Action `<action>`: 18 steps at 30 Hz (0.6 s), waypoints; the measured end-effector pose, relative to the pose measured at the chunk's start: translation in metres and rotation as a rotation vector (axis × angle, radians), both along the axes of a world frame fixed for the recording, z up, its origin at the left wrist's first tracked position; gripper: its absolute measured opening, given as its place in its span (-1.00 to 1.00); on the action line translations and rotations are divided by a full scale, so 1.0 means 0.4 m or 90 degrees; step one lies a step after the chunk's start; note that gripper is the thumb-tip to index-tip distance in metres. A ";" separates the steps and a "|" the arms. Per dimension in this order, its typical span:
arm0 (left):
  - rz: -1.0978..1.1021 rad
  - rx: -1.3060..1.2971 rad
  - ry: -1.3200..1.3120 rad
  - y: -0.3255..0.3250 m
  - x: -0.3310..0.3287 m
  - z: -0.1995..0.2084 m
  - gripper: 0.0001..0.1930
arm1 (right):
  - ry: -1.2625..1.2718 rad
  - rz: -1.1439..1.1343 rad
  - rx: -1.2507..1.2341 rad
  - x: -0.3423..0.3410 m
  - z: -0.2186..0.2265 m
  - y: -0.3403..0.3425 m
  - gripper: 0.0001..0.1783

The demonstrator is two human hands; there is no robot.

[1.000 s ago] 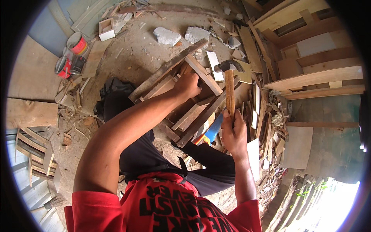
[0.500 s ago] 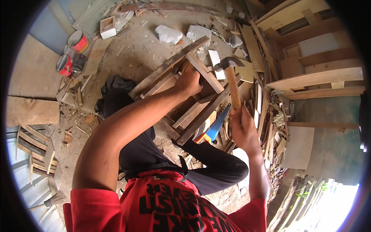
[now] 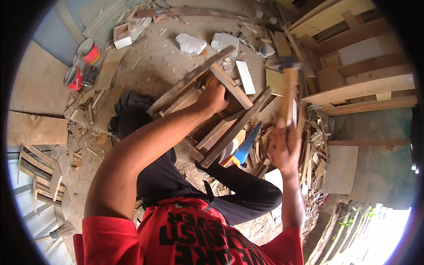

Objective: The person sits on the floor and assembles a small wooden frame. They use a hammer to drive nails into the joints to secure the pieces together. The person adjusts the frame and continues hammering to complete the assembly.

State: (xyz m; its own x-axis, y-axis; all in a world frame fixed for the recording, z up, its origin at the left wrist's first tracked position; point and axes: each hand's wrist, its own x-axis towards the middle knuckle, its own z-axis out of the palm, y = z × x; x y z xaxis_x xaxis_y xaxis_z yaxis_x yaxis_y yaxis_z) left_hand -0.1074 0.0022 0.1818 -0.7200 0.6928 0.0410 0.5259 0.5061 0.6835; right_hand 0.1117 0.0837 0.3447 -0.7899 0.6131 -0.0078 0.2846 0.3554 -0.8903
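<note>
My right hand (image 3: 283, 145) is closed round the wooden handle of a claw hammer (image 3: 289, 88). The hammer's dark head, smeared by motion, is off to the right of a dark wooden frame (image 3: 227, 134) and apart from it. This frame, built of several bars, leans across my legs. Inside it, my left hand (image 3: 213, 98) is closed at the short crosspiece (image 3: 231, 86) near the far end; the fingertips are partly hidden, and whether they hold a nail I cannot tell. Just below the frame's right side lies a handsaw with a blue blade (image 3: 248, 145).
Wood scraps (image 3: 311, 154) are heaped along the right, beside tall wooden shelving (image 3: 362, 90). Pale stone blocks (image 3: 191, 43) lie on the dirt floor ahead. Red-labelled cans (image 3: 73, 78) and a small white box (image 3: 122, 36) stand at the far left. A slatted wooden piece (image 3: 42, 176) is at the left.
The hammer has swung right, away from the crosspiece, with my right hand moving slightly right. My left hand and the wooden frame have barely shifted.
</note>
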 end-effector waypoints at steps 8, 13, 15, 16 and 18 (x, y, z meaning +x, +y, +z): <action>-0.011 0.015 0.002 0.005 0.000 -0.001 -0.67 | -0.114 0.104 0.206 0.018 -0.061 0.011 -0.70; -0.025 -0.001 -0.004 0.007 -0.007 0.003 -0.69 | -0.062 -0.016 0.002 0.024 -0.070 0.001 -0.69; -0.021 0.001 -0.009 0.008 -0.007 0.005 -0.69 | -0.080 0.002 -0.019 0.021 -0.078 -0.007 -0.69; -0.022 0.002 -0.008 0.008 -0.007 0.002 -0.68 | -0.102 0.029 0.001 0.022 -0.092 -0.004 -0.68; -0.022 0.004 -0.006 0.007 -0.009 -0.004 -0.66 | -0.147 0.062 -0.010 0.023 -0.096 0.001 -0.68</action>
State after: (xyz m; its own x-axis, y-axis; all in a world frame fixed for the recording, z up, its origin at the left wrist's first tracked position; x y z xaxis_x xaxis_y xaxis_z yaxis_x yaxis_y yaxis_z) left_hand -0.1108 0.0052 0.1804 -0.6957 0.7173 0.0389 0.5370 0.4833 0.6914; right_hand 0.1209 0.0841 0.3062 -0.8213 0.5328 -0.2037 0.4463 0.3777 -0.8113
